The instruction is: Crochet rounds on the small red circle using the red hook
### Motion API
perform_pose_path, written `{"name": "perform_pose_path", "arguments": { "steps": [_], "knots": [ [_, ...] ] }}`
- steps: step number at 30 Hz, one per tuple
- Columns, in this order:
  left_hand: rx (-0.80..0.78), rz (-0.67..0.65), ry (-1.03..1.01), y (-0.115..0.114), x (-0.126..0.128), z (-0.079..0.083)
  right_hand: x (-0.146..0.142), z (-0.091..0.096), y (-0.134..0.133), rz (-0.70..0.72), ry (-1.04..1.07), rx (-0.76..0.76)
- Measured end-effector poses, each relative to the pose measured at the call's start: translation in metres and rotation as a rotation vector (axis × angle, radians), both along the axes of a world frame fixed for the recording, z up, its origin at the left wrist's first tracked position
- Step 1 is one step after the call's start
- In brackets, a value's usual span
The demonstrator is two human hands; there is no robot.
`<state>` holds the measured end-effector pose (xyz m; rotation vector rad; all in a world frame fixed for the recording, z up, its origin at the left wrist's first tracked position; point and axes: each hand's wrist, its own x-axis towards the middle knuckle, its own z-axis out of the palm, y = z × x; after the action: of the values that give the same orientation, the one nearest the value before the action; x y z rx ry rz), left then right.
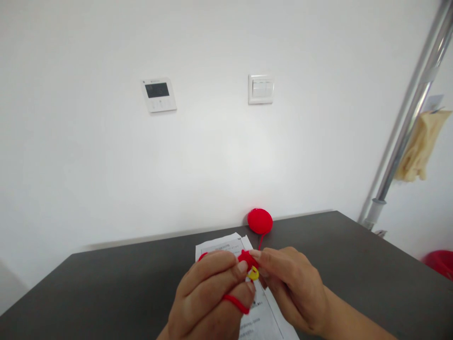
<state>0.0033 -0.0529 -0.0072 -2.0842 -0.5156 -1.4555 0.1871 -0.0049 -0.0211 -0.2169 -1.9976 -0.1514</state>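
A small red crochet piece (248, 259) is pinched between the fingertips of both hands, above the sheets of paper. My left hand (210, 295) is closed on its left side, with red yarn (236, 303) looped across a finger. My right hand (295, 288) grips the right side between thumb and fingers. A yellow stitch marker (253, 273) hangs just below the piece. Behind the hands, a red yarn ball (260, 221) rests near the wall, and a strand runs from it toward my right hand. Whether a hook is in the hands cannot be seen.
Printed paper sheets (262, 318) lie under the hands on the dark grey table (134, 283). The white wall behind carries a control panel (159, 95) and a light switch (261, 89). At right are a metal pole (406, 123), pale yellow gloves (423, 146) and a red container (439, 262).
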Motion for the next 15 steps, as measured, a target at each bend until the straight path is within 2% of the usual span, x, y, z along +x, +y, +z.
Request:
{"name": "perform_pose_path", "arguments": {
  "steps": [3, 11, 15],
  "knots": [
    [-0.002, -0.009, -0.037, 0.001, 0.003, 0.000, 0.001, -0.001, 0.002, -0.031, -0.029, 0.048],
    [0.009, -0.043, -0.086, 0.005, 0.009, 0.002, 0.004, 0.005, 0.001, -0.025, -0.083, 0.009],
    [-0.033, -0.119, -0.110, 0.008, 0.012, 0.004, 0.007, 0.009, 0.001, -0.039, -0.112, 0.041]
  ]
}}
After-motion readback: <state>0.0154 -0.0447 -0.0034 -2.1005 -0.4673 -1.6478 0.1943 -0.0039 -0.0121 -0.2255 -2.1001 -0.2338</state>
